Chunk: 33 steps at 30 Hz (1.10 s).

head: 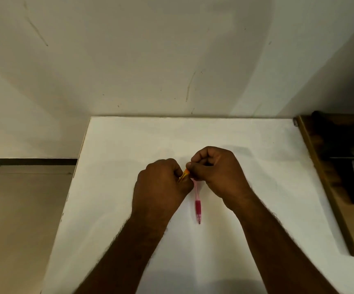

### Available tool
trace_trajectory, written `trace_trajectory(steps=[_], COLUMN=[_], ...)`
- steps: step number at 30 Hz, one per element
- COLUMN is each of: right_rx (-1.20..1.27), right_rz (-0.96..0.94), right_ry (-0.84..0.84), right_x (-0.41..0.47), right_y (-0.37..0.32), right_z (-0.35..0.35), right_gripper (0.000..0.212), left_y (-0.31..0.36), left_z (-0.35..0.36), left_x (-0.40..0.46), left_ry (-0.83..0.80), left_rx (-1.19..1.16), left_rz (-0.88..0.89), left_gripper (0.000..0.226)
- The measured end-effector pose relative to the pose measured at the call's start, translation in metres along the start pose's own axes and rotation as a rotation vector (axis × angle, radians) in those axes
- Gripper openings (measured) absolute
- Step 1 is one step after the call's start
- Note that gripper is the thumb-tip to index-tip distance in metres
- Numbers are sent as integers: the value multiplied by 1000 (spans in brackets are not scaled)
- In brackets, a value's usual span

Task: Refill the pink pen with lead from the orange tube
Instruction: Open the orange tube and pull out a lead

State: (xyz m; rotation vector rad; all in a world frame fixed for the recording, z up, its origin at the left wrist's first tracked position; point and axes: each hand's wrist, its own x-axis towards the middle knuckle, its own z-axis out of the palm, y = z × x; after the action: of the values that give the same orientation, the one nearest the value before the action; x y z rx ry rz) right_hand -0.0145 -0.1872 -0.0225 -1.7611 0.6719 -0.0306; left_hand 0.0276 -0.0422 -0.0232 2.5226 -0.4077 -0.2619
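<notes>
On the white rectangular tabletop [235, 240], against a scuffed off-white wall [150, 60], two bare hands are meeting knuckle to knuckle. Left hand [161, 183]: fingers curling closed around a small orange plastic lead tube [185, 174], only its upper end showing between the hands. Right hand [216, 170]: fist clenching over the top end of a slim translucent pink mechanical pen [197, 205] with a darker magenta grip, which is hanging tip-down toward the onlooker's side of the table. Tube and pen top are sitting just beside each other; whether touching, cannot tell. Right edge: brown wooden furniture frame [320, 177] standing alongside.
</notes>
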Motion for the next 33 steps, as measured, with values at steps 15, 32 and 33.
trace_trajectory(steps=[15, 32, 33], right_rx=[-523, 438, 481], right_rz=[-160, 183, 202], right_ry=[2, -95, -99], right_x=[-11, -7, -7], right_y=[6, -7, -7], right_z=[30, 13, 12], right_gripper=[12, 15, 16], left_y=[-17, -7, -7], left_z=[-17, -24, -24], left_x=[12, 10, 11], left_ry=[117, 14, 13], left_rx=[-40, -133, -158], left_rz=[-90, 121, 145], left_gripper=[24, 15, 13])
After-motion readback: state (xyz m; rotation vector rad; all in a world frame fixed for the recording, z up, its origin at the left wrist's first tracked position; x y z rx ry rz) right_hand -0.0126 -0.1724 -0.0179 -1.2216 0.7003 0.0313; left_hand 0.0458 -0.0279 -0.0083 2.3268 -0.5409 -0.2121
